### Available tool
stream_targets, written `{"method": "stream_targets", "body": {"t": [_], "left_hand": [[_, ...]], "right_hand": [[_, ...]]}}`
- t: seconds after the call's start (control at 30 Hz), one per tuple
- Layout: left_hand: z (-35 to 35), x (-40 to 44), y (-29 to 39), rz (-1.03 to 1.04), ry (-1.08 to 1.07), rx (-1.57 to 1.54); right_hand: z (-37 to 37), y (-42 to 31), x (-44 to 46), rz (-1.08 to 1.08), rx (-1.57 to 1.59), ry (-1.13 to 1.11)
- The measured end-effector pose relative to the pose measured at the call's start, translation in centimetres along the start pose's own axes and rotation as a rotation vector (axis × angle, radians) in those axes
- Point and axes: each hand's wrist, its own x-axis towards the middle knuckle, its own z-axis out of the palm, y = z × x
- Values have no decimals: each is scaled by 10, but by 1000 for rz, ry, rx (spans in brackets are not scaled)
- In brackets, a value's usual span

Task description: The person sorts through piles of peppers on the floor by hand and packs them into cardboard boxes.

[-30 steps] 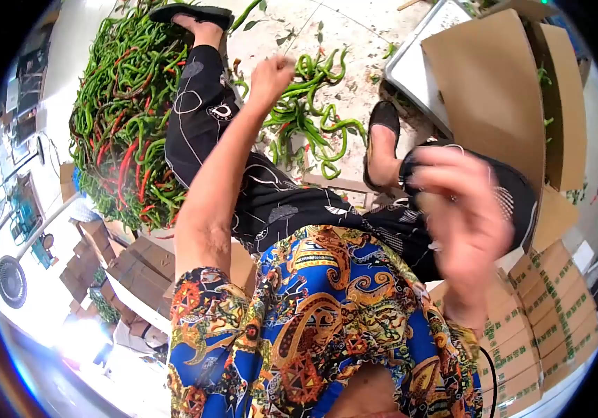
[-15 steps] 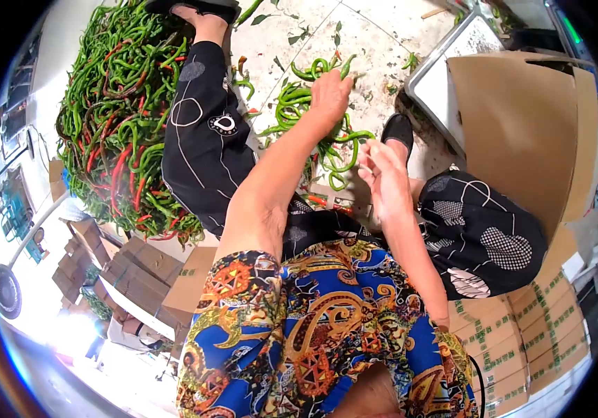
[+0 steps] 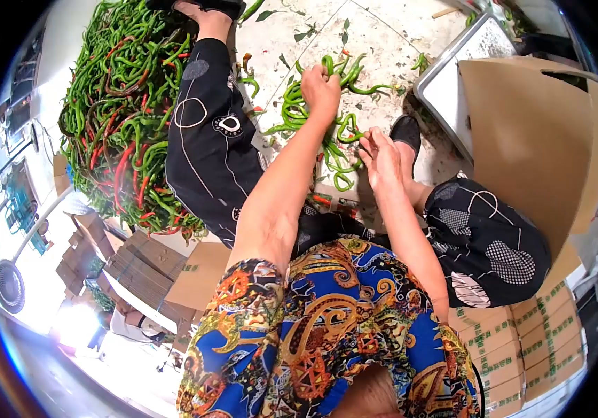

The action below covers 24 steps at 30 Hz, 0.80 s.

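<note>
Over the small heap of green chili peppers [image 3: 293, 104] on the floor, my left hand [image 3: 320, 93] is closed with its fingertips on a curved green chili pepper [image 3: 327, 65]. More green chilies [image 3: 365, 89] lie fanned out just to its right. My right hand [image 3: 382, 164] hovers nearer to me, palm turned inward, thumb and fingers loosely apart. A bent green chili [image 3: 348, 132] lies by its fingertips; whether they touch I cannot tell. The undersides of the left fingers are hidden.
A large pile of green and red chilies [image 3: 118, 132] rises at the left, beside my left leg [image 3: 205, 139]. To the right stand an open cardboard box [image 3: 529, 139] and a metal-rimmed tray [image 3: 462, 59]. Leaves and bits litter the tiles [image 3: 375, 42]. Stacked cartons [image 3: 490, 348] stand behind me.
My left hand has shifted slightly left, and several chilies now lie spread to its right. My right hand has stayed nearly in place, its fingers a little more gathered. The view has shifted slightly.
</note>
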Motion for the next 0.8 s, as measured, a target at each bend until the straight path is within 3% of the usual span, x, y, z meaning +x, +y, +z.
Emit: {"method": "stream_targets", "body": {"t": [0.13, 0.23, 0.3, 0.4, 0.5, 0.53, 0.63, 0.7, 0.77, 0.8], "left_hand": [[-47, -59, 49, 115, 9, -312], [-61, -103, 63, 145, -134, -331], [-66, -126, 70, 175, -203, -353], [-84, -136, 65, 257, -473, -287], [-101, -142, 62, 33, -507, -403], [-104, -136, 54, 142, -438, -327], [-99, -124, 42, -6, -302, -343], [-86, -115, 28, 44, -233, -298], [-76, -111, 23, -46, -243, -260], [-71, -111, 18, 39, -242, -158]], "right_hand": [[-1, -8, 4, -10, 161, -37], [-4, -6, 13, -32, 281, -344], [-2, -5, 15, -52, 301, -355], [-9, -5, 13, -75, 140, -18], [-23, -1, 29, -41, 69, -4], [-23, 0, 30, -24, 96, -24], [-7, -7, 14, 0, 240, -75], [-9, -3, 19, 23, 195, -61], [-10, 3, 23, 16, 187, -132], [-13, 7, 27, 7, 178, -144]]}}
